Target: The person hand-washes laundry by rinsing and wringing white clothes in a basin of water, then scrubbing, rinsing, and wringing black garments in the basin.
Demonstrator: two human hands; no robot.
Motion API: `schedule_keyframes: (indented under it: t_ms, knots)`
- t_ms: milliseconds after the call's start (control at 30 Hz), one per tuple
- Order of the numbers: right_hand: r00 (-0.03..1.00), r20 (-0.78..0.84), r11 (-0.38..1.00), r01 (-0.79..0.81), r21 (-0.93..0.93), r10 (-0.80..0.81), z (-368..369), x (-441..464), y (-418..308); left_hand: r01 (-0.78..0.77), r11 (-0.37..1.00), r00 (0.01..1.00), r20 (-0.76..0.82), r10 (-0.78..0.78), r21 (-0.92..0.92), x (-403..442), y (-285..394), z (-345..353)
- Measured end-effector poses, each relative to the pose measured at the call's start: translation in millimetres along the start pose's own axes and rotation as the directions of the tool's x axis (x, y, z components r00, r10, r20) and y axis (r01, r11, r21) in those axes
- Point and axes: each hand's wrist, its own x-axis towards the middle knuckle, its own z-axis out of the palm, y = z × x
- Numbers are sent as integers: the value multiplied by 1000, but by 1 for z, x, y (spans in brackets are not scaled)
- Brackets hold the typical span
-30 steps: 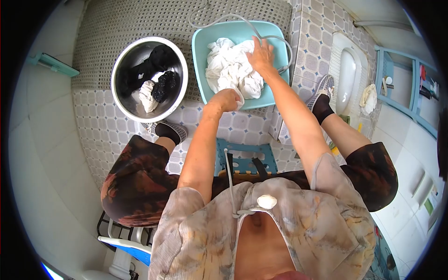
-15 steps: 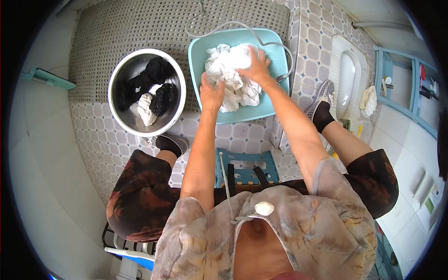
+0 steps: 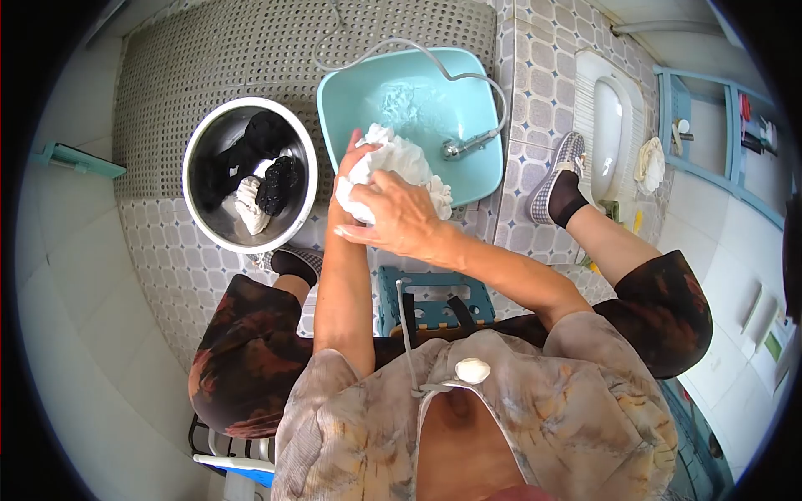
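A bunched white cloth is gathered between both hands at the near left edge of the light blue basin. My left hand grips its left side, fingers partly hidden by the cloth. From the near side my right hand presses over the bundle with bent fingers. A shower head on a grey hose lies inside the basin at the right, and water ripples on the basin's bottom.
Left of the blue basin stands a metal basin holding black and white clothes. A blue-green folding stool is between the legs. A squat toilet and a blue shelf are at the right.
The white cloth, spread in the basin before, has been gathered up and drawn toward the near left edge. My right hand moved left and nearer, uncovering the shower head.
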Motion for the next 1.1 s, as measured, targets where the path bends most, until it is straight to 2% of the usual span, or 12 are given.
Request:
schedule_keyframes:
  t_ms: [133, 300, 333, 467, 567, 667, 700, 767, 900, 933, 1000, 1100]
  knots:
    - [984, -173, 992, 29, -122, -50, 34, 17, 19, -102, 988, 985, 127, 116, -115, 19, -28, -22]
    - [953, -213, 976, -205, 79, 217, 35, 41, 62, -127, 939, 952, 226, 206, -319, 43, -48, -13]
    - [937, -224, 964, -254, 83, 266, 35, 45, 73, -227, 973, 974, 12, 228, -47, 34, -45, 8]
    - [874, -251, 907, -420, 39, 416, 40, 42, 140, -158, 977, 942, -274, 193, 143, 15, -48, 45]
    - [848, 6, 848, -530, -6, 530, 25, 24, 156, -125, 938, 878, -403, 257, 324, 13, -45, 48]
    - [815, 156, 767, -578, 279, 557, 25, 9, 167, -240, 880, 844, -360, 398, 410, 4, -33, 62]
    - [769, 307, 612, -635, 472, 561, 18, 7, 165, -294, 852, 831, -323, 452, 433, -1, -26, 71]
    - [684, 585, 164, -700, 695, 436, -5, 1, 155, -371, 797, 820, -235, 522, 477, -4, -13, 69]
    - [850, 466, 237, -518, 822, 245, -55, 5, 134, -620, 671, 726, -26, 687, 408, -32, 20, 112]
    - [883, 425, 337, -469, 816, 200, -68, 10, 131, -669, 634, 700, 42, 713, 389, -39, 26, 120]
    - [928, 360, 512, -354, 783, 93, -88, 20, 128, -681, 671, 707, 27, 706, 293, -49, 34, 133]
    - [987, 149, 581, -159, 798, 66, -115, 20, 95, -683, 693, 724, 81, 686, 232, -57, 48, 130]
